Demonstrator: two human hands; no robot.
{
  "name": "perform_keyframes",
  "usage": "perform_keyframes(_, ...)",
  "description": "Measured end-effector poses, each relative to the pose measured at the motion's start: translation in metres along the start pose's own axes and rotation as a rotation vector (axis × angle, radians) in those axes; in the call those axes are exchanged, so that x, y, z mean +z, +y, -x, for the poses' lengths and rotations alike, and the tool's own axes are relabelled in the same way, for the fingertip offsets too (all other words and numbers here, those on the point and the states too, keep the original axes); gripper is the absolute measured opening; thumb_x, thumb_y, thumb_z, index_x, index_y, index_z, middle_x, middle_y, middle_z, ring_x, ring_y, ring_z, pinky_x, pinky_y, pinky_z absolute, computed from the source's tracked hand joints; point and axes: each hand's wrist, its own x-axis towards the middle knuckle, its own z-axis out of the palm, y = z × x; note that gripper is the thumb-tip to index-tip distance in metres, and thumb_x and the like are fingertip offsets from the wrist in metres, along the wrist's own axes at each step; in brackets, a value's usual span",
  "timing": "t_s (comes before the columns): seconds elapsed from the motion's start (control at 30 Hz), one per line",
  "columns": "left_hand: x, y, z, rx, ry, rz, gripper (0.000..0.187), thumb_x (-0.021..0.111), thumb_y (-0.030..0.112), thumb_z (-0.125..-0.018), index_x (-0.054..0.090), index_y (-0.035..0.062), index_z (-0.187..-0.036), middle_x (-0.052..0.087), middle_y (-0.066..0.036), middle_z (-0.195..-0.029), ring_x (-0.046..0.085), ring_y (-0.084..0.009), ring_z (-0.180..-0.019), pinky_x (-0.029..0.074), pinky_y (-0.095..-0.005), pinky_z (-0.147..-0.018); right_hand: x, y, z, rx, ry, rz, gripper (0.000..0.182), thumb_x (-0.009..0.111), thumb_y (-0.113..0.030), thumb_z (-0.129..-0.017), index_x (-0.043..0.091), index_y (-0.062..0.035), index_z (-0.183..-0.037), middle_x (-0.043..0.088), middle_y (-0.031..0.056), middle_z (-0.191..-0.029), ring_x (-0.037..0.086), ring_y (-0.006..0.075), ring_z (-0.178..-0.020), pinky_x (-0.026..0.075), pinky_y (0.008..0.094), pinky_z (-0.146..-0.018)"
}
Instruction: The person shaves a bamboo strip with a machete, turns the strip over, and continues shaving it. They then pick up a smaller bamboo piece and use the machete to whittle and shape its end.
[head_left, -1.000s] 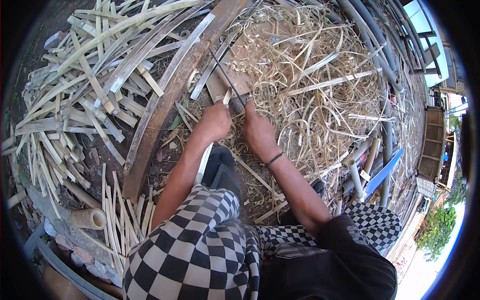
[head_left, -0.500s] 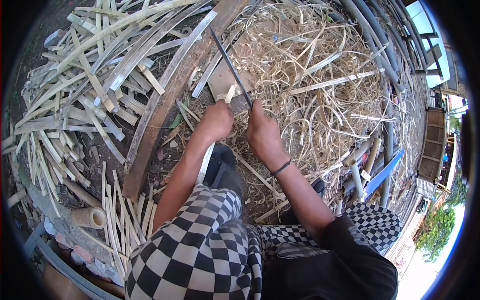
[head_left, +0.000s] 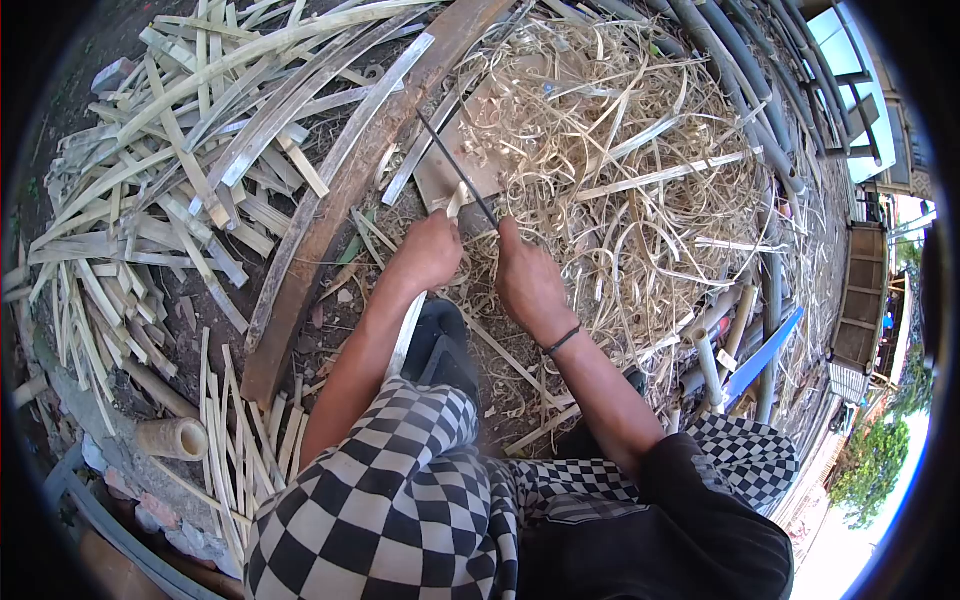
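Note:
My left hand [head_left: 430, 250] is closed around a pale bamboo strip [head_left: 409, 330], whose short upper end pokes out above the fingers and whose lower part runs down toward my knee. In my right hand [head_left: 526, 272], closed as well, is a long dark blade [head_left: 456, 165] that points up and to the left. Its handle is hidden in my fist. The blade passes just above and right of the strip's upper end; whether they touch I cannot tell.
Curly shavings [head_left: 620, 180] cover the ground ahead and right. A wooden beam [head_left: 330, 215] lies left of my hands, beside a heap of split strips [head_left: 150, 230]. Bamboo poles [head_left: 705, 360] and a blue flat piece [head_left: 762, 357] lie at right.
The blade's tip has dropped lower, and my right hand has shifted slightly down. My left hand has moved slightly down and left, still holding the strip.

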Motion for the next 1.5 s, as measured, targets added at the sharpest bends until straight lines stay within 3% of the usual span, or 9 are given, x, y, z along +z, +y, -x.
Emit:
perform_keyframes(0.13, 0.001, -0.002, 0.000, -0.008, -0.046, 0.035, 0.035, 0.040, 0.020, -0.105, 0.053, -0.0123, -0.102, 0.062, -0.021, -0.063, 0.064, -0.0306, -0.046, 0.051, -0.0439, -0.045, 0.009, 0.003, 0.007, -0.071, 0.163, -0.057, 0.031, 0.050, 0.000, -0.087, 0.041, -0.0033, -0.116, 0.067, 0.0280, -0.077, 0.066, 0.0485, -0.072, 0.052, 0.0583, -0.063)
perform_keyframes(0.3, -0.002, 0.000, 0.002, -0.055, -0.065, 0.045, 0.036, 0.039, 0.020, -0.105, 0.053, -0.0128, -0.103, 0.063, -0.022, -0.065, 0.064, -0.0299, -0.046, 0.051, -0.0427, -0.044, 0.000, 0.005, 0.001, 0.031, -0.017, -0.020, 0.028, 0.050, 0.000, -0.088, 0.041, -0.0036, -0.114, 0.067, 0.0275, -0.079, 0.067, 0.0484, -0.072, 0.052, 0.0586, -0.064)
perform_keyframes(0.9, -0.004, 0.001, 0.005, -0.114, -0.113, 0.061, 0.038, 0.038, 0.024, -0.107, 0.052, -0.0104, -0.114, 0.064, -0.020, -0.073, 0.065, -0.0258, -0.049, 0.050, -0.0388, -0.043, 0.009, 0.012, 0.004, 0.031, -0.031, -0.014, 0.031, 0.049, -0.002, -0.090, 0.041, -0.0020, -0.120, 0.067, 0.0270, -0.078, 0.067, 0.0471, -0.072, 0.053, 0.0569, -0.062)
perform_keyframes(0.97, -0.020, 0.024, 0.013, -0.233, -0.168, 0.215, 0.036, 0.041, 0.020, -0.104, 0.055, -0.0129, -0.110, 0.068, -0.030, -0.086, 0.072, -0.0344, -0.069, 0.056, -0.0469, -0.058, 0.015, 0.015, 0.007, 0.011, 0.076, -0.040, 0.030, 0.050, -0.002, -0.090, 0.041, -0.0025, -0.119, 0.067, 0.0268, -0.076, 0.068, 0.0471, -0.071, 0.053, 0.0569, -0.062)
perform_keyframes(1.0, -0.020, 0.024, 0.015, -0.222, -0.139, 0.280, 0.033, 0.041, 0.022, -0.106, 0.054, -0.0086, -0.104, 0.063, -0.020, -0.077, 0.064, -0.0230, -0.053, 0.047, -0.0387, -0.041, 0.015, 0.018, 0.007, 0.023, 0.007, 0.023, 0.029, 0.049, -0.002, -0.090, 0.041, -0.0035, -0.118, 0.067, 0.0277, -0.077, 0.068, 0.0476, -0.071, 0.053, 0.0573, -0.062)
perform_keyframes(1.13, -0.018, 0.009, 0.012, -0.353, -0.266, 0.730, 0.034, 0.043, 0.032, -0.108, 0.044, 0.0065, -0.086, 0.043, 0.000, -0.072, 0.041, -0.0094, -0.050, 0.032, -0.0269, -0.038, 0.020, 0.022, 0.003, 0.075, -0.014, -0.001, 0.029, 0.048, -0.005, -0.093, 0.039, -0.0061, -0.120, 0.066, 0.0324, -0.077, 0.066, 0.0522, -0.075, 0.051, 0.0614, -0.067)
perform_keyframes(1.23, -0.006, -0.009, 0.010, -0.260, -0.233, 0.898, 0.035, 0.048, 0.034, -0.107, 0.043, 0.0064, -0.085, 0.043, -0.001, -0.074, 0.042, -0.0091, -0.051, 0.033, -0.0266, -0.039, 0.023, 0.023, 0.003, 0.109, -0.034, -0.039, 0.028, 0.048, -0.009, -0.096, 0.039, -0.0064, -0.122, 0.065, 0.0330, -0.078, 0.065, 0.0538, -0.076, 0.051, 0.0617, -0.068)
perform_keyframes(1.37, -0.008, -0.007, 0.012, -0.157, -0.124, 0.510, 0.034, 0.060, 0.032, -0.101, 0.062, -0.0019, -0.097, 0.059, -0.007, -0.066, 0.059, -0.0160, -0.056, 0.048, -0.0338, -0.049, 0.017, 0.018, 0.004, 0.141, -0.051, -0.130, 0.026, 0.047, -0.012, -0.099, 0.039, -0.0050, -0.122, 0.064, 0.0342, -0.076, 0.063, 0.0552, -0.075, 0.050, 0.0623, -0.068)
perform_keyframes(1.5, -0.002, -0.013, 0.010, 0.032, 0.097, 0.282, 0.032, 0.065, 0.028, -0.097, 0.068, -0.0039, -0.101, 0.068, -0.015, -0.071, 0.065, -0.0253, -0.059, 0.052, -0.0409, -0.061, 0.019, 0.027, 0.004, 0.100, -0.011, -0.280, 0.024, 0.048, -0.012, -0.100, 0.040, -0.0022, -0.120, 0.062, 0.0349, -0.076, 0.061, 0.0562, -0.076, 0.048, 0.0624, -0.067)
